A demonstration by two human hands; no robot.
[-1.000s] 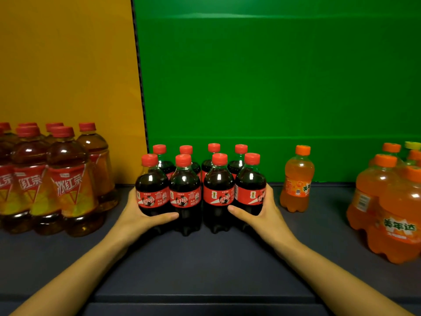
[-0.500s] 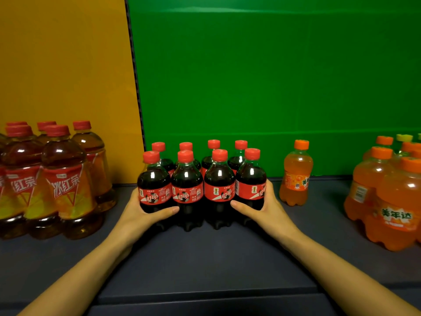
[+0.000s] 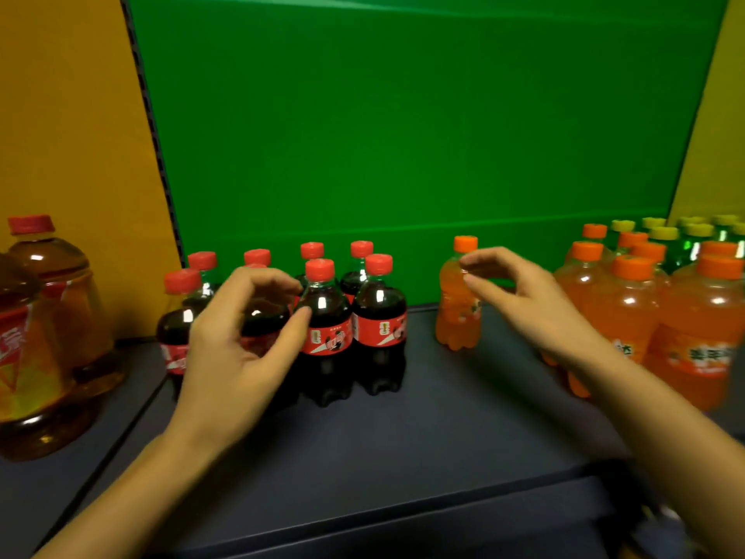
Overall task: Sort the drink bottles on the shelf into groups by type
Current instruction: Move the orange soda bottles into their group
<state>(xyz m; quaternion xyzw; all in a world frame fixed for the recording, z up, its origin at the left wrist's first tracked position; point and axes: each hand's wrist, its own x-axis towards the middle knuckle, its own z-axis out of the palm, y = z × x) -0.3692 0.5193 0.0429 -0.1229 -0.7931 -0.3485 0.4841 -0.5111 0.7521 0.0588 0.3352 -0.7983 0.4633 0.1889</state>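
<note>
Your left hand (image 3: 238, 349) is raised in front of the cola bottles (image 3: 326, 328), its grip half curled and holding nothing; the thumb tip is just beside the label of one front bottle, but whether it touches, the view does not show. The cola bottles stand upright in a tight group of two rows on the dark shelf (image 3: 423, 429), before the green back panel (image 3: 403, 135).

Your right hand (image 3: 536, 304) is near the single orange soda bottle (image 3: 457, 304), which stands alone and upright between the cola group and the orange soda group (image 3: 681, 316). Its grip is open with bent fingers, close to the bottle's neck, and I cannot tell if it touches.

On the far left stand the big iced tea bottles (image 3: 44, 328). Behind the orange group, at the right edge, are green bottles with yellow caps (image 3: 693, 244).
</note>
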